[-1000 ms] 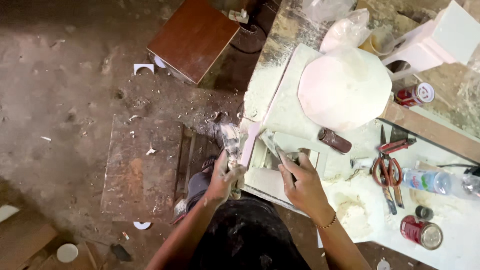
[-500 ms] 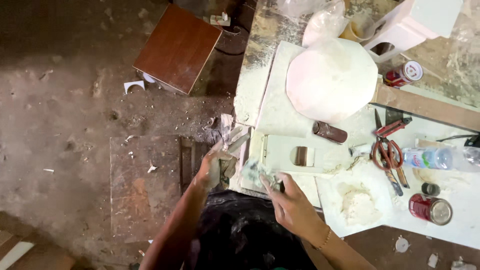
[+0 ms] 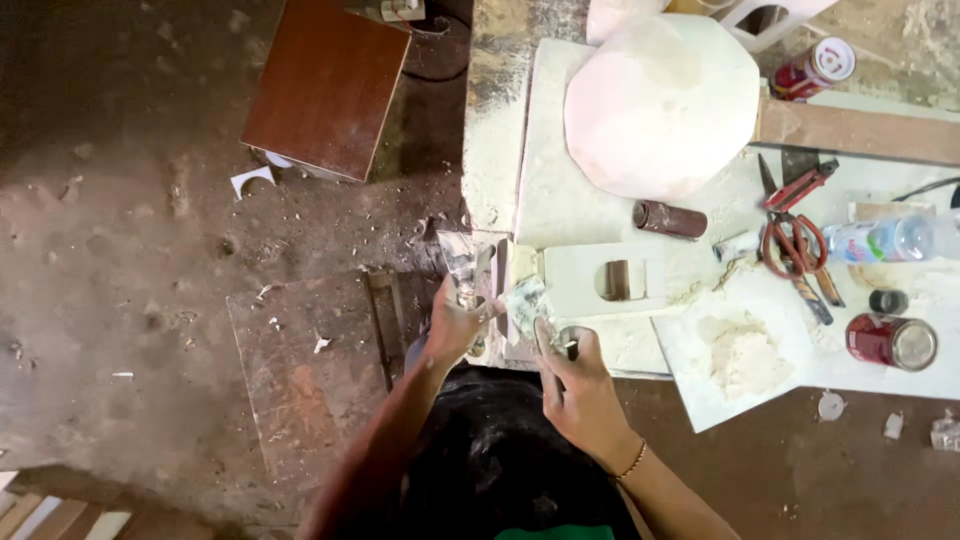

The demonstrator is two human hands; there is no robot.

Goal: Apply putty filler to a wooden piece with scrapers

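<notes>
From the head view I see my left hand point(image 3: 455, 325) with its grip clamped on the stem of a clear glass goblet point(image 3: 462, 262), whose bowl points toward twelve o'clock, just off the desk's point(image 3: 495, 110) left edge. My right hand point(image 3: 575, 385) sits at about four o'clock from the goblet, its grip pinched together on a small crumpled pad of sandpaper point(image 3: 525, 298) that lies just beside the bowl, at three o'clock; whether the two touch I cannot tell. Just past the pad, at two o'clock, a pale plaster block with a cut-out point(image 3: 600, 282) lies flat, and beyond it a large white plaster slab point(image 3: 665, 100). At three o'clock, well apart, are red-handled scissors point(image 3: 795, 245) and a red can point(image 3: 890, 342). Open room lies at nine o'clock, over bare floor point(image 3: 120, 250), with a brown board point(image 3: 325, 85) at eleven.
</notes>
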